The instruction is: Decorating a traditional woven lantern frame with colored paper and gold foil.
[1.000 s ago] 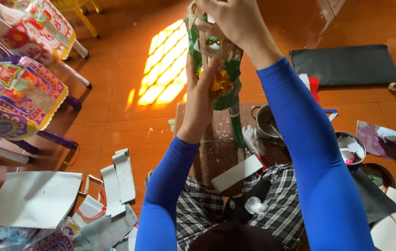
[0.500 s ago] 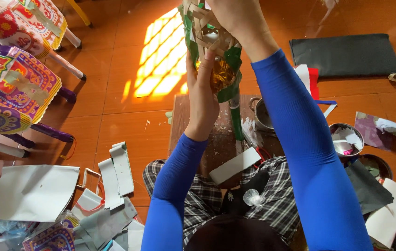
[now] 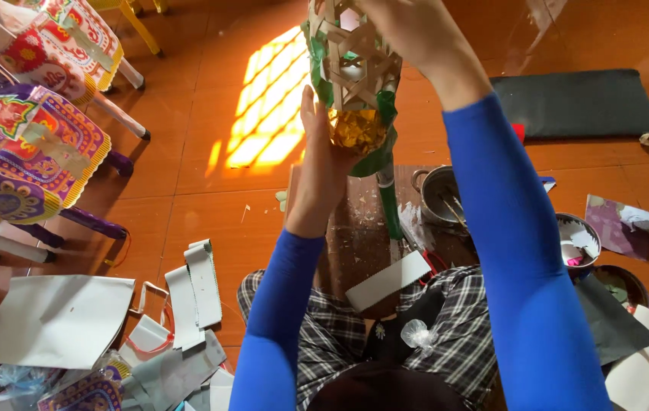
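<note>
orange tiled floor (image 3: 210, 221), paper strips (image 3: 195, 293), metal pot (image 3: 439, 194), both hands (image 3: 324, 164) grasping woven lantern frame (image 3: 355, 76)

Around the wooden work board (image 3: 355, 228), three small bowls are sitting to its right: one metal pot (image 3: 439, 194), two dishes (image 3: 577, 240). One black mat (image 3: 575, 103) is lying beyond it; two blue-sleeved hands (image 3: 324, 160) are hovering above.

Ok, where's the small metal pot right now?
Head view, right of centre: the metal pot sits on the floor, beside the right forearm, left of the round bowl.
</note>
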